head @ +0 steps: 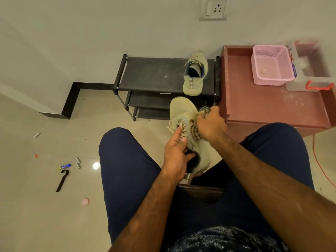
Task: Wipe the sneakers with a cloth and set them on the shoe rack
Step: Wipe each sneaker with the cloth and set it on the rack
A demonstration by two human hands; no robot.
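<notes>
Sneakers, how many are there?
2. One pale green fabric sneaker sits on the black tubular shoe rack; the second sneaker is held in the left hand. Lower shelves are partly hidden.

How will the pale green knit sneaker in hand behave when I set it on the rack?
Probably light: the left hand holds the pale green knit sneaker up by its collar. Its upper looks soft, so it may dent under a squeeze. The loose laces will likely dangle and could snag.
</notes>
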